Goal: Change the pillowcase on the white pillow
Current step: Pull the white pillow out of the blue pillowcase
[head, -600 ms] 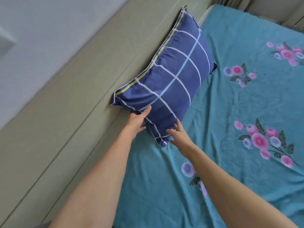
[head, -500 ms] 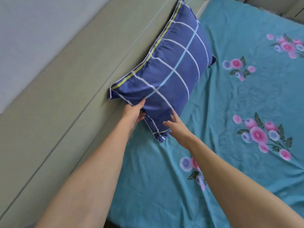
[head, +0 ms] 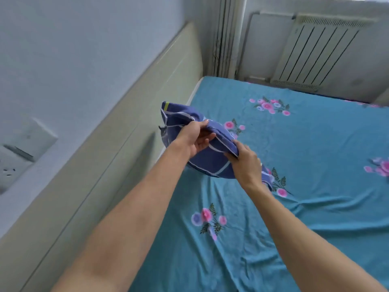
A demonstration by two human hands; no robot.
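The pillow in its blue checked pillowcase (head: 208, 163) with a yellow stripe is lifted off the bed, held end-on toward me above the teal flowered sheet (head: 305, 165). My left hand (head: 194, 139) grips the near edge of the case from the left, fingers curled round the fabric. My right hand (head: 245, 163) pinches the same edge lower and to the right. The white pillow inside is hidden by the case.
A pale green headboard (head: 126, 127) runs along the left against a grey wall with a socket plate (head: 14, 163). A white radiator (head: 311, 53) stands on the far wall beyond the bed.
The pillow was leaning on the headboard with my hands reaching to its lower corner. Now both hands hold it lifted off the bed and turned end-on; my view has risen.
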